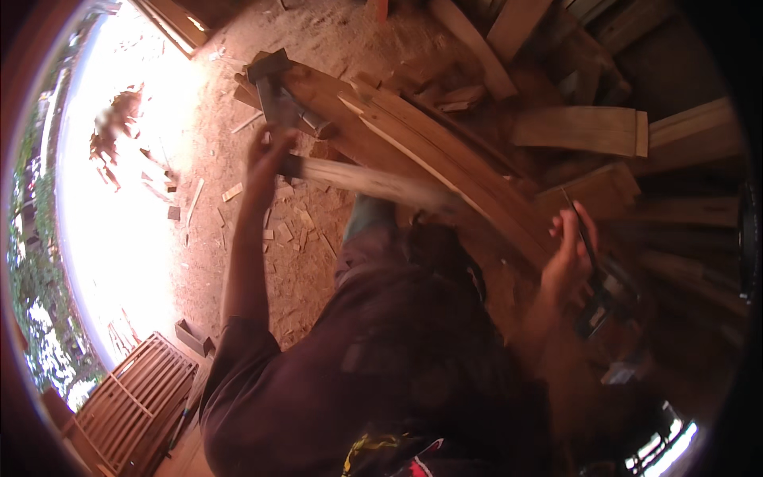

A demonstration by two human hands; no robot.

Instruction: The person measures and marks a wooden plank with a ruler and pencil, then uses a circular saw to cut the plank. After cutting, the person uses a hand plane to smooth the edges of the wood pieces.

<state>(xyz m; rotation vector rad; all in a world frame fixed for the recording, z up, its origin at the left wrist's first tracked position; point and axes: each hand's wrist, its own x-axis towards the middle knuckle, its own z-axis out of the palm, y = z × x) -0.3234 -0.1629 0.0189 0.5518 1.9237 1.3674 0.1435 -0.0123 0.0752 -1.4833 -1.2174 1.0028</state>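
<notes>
My left hand (269,151), slightly blurred, is closed at the dark end of a pale wooden strip (373,183). The strip reaches right across my front, its far end smeared by motion. Just beyond those fingers, a dark angular metal piece (270,83) sits at the end of a long wooden board (326,99); whether the fingers touch it cannot be made out. On the right, my right hand (568,246) is raised with bent fingers around a thin dark stick-like tool (586,234), its kind unclear.
Long planks (445,151) run diagonally ahead of me. More boards (576,129) are piled on the right and far right. Wood offcuts (302,216) litter the dirt floor. A slatted wooden panel (135,405) leans at lower left, near bright daylight.
</notes>
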